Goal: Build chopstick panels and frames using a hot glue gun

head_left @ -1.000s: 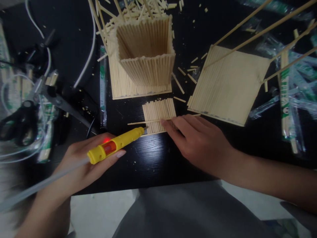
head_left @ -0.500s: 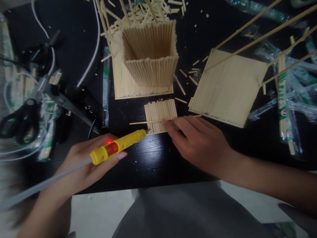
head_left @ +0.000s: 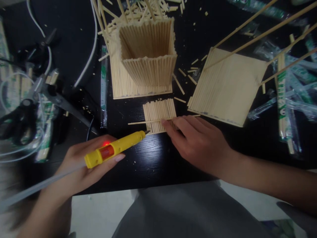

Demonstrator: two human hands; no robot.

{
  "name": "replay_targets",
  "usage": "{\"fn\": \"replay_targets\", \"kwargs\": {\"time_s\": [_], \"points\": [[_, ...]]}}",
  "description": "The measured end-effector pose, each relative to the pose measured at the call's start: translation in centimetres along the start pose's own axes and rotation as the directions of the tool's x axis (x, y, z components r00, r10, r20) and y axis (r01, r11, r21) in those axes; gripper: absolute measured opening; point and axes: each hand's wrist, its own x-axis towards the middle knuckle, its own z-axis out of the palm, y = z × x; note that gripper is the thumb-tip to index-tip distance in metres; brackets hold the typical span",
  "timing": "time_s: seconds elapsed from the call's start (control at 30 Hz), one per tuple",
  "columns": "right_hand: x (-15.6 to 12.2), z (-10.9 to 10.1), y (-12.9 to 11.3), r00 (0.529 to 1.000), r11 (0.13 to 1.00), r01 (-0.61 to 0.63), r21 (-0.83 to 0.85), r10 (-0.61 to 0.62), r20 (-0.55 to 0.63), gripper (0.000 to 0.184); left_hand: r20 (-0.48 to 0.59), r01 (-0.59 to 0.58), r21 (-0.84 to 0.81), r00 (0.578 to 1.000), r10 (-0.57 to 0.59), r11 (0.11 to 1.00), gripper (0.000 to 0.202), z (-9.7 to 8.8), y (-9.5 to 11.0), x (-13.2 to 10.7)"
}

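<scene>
My left hand [head_left: 84, 163] is closed round a yellow glue pen [head_left: 115, 148] with a red light on it. Its tip rests at the lower left corner of a small mat of short wooden sticks [head_left: 158, 114] on the black table [head_left: 148, 162]. My right hand [head_left: 198, 142] lies on the mat's right side, fingers pressing a long thin stick [head_left: 146, 122] laid crosswise over it. Behind the mat stands a square open box of sticks [head_left: 148, 53] on a stick base.
A flat square stick panel [head_left: 229, 87] lies to the right, with long sticks [head_left: 250, 38] and plastic wrappers [head_left: 294, 82] beyond it. Black scissors [head_left: 27, 109], white cable [head_left: 89, 56] and wrappers clutter the left. Loose stick offcuts are scattered at the back.
The glue pen has slid slightly back to the left, its tip staying by the mat's corner. My right hand keeps pressing the stick. The view shifted a little.
</scene>
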Motion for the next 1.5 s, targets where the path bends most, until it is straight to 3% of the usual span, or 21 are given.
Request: {"fn": "replay_targets", "kwargs": {"time_s": [1.5], "points": [[0.1, -0.1, 0.0, 1.000, 1.000, 0.000, -0.004, 0.000, 0.003, 0.022, 0.025, 0.058, -0.022, 0.998, -0.058, 0.998, 0.008, 0.9, -1.0, -0.9]]}}
